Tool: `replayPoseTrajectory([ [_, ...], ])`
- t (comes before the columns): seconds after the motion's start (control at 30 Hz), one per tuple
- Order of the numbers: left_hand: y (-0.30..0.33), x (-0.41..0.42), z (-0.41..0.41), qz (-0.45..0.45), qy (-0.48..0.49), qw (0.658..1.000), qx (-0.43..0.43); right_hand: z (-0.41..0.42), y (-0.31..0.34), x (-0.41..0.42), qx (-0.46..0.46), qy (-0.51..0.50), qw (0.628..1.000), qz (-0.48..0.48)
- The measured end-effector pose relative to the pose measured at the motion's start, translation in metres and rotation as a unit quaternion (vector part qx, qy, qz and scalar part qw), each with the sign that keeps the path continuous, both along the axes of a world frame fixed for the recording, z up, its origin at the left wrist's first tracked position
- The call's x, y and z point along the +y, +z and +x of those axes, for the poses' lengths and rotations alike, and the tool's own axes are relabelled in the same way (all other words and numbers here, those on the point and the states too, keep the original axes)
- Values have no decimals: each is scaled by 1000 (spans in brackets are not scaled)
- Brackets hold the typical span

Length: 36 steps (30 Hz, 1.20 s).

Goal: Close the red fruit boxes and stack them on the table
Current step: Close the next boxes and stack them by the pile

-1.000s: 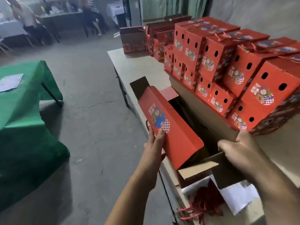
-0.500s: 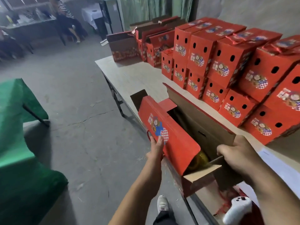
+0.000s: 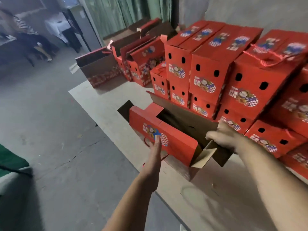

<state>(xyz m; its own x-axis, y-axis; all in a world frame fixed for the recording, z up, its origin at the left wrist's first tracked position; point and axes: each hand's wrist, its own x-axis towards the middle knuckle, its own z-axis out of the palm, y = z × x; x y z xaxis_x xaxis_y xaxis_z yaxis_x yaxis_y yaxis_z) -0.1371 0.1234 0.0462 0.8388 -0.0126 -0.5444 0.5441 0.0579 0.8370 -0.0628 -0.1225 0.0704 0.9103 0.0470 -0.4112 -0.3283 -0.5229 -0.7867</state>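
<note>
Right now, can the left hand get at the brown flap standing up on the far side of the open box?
Probably not directly. The left hand rests flat against the red near lid panel, which stands between it and the brown far flap. The right hand already grips that side.

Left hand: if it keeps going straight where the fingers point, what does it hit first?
The left hand already lies flat against the red printed cardboard lid flap of the open fruit box. Its fingers point up along that flap, so it would probably slide over the flap's surface; depth beyond is unclear.

open box (image 3: 168, 140) before stacked boxes (image 3: 216, 72) on table (image 3: 103, 104).
</note>
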Motion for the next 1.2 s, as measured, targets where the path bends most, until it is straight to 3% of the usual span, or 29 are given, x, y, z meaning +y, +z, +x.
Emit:
replayPoseTrajectory([
  [0.07,-10,20,29,27,9,1000,0,25,-22,12,29,2,999,-32],
  [0.17,-43,59,79,42,105,993,19,40,-55,7,39,-93,990,-95],
  [0.23,-57,92,117,41,154,987,4,38,-63,2,-28,-80,965,-246],
  [0.3,-63,113,165,39,132,989,-44,25,-66,6,-86,-158,919,-351],
  [0.37,-65,120,205,30,-7,994,-100,9,-64,24,-64,-314,902,-288],
  [0.43,-62,119,224,11,-139,982,-129,-17,-64,46,-49,-453,883,-108],
  [0.5,-63,117,233,-11,-203,970,-135,-37,-58,70,-78,-523,842,105],
  [0.57,-64,115,238,-13,-237,961,-142,-51,-52,93,-160,-521,828,129],
  [0.63,-63,115,245,-9,-265,954,-141,-55,-49,112,-217,-511,832,-4],
  [0.73,-62,117,254,-1,-281,952,-125,-56,-41,131,-193,-459,836,-229],
  [0.77,-62,117,256,6,-285,951,-121,-55,-37,134,-183,-454,831,-264],
  [1.03,-58,97,282,57,-332,937,-90,-80,-20,163,-171,-408,813,-378],
  [1.2,-63,86,292,87,-328,937,-82,-99,-12,165,-196,-391,861,-259],
])
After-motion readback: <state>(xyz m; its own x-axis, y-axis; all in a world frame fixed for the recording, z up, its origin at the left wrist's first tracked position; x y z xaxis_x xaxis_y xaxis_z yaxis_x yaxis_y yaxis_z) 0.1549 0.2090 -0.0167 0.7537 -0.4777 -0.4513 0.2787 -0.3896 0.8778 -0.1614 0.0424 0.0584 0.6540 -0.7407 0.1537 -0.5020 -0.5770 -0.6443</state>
